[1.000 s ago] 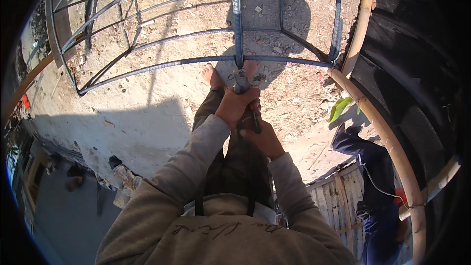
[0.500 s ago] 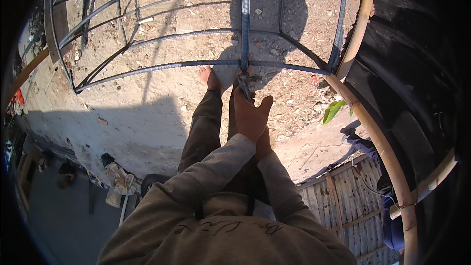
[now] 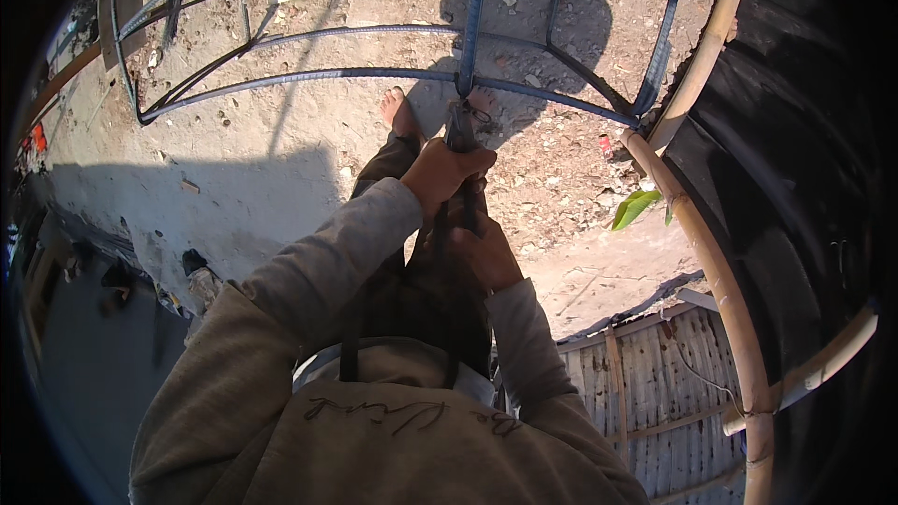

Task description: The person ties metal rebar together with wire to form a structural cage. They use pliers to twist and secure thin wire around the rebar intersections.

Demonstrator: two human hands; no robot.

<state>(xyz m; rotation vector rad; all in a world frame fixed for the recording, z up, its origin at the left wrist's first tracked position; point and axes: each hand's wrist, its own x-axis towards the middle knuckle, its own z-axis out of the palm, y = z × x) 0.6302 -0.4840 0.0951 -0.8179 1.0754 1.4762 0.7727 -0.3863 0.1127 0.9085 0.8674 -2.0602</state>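
Dark metal pincers [image 3: 459, 134] point away from me, with their jaws just below the near corner of a rebar frame [image 3: 309, 78]. A small loop of tie wire [image 3: 479, 115] shows beside the jaws, close to where the upright bar meets the near crossbar. My left hand [image 3: 440, 171] is closed around the upper part of the pincers, thumb stretched over to the right. Lower down, my right hand [image 3: 485, 251] grips around the handles. Its fingers are partly hidden, as is much of the handles.
Bamboo poles [image 3: 711, 243] run along the right side, beside black sheeting [image 3: 795, 159]. A green leaf [image 3: 636, 209] sticks out near the pole. Rubble-strewn ground [image 3: 552, 178] lies under the frame, and corrugated sheeting [image 3: 664, 374] is at lower right.
The hands have come apart: my left hand is now farther left and up on the pincers, and my right hand shows lower on the handles. The frame sits higher in view.
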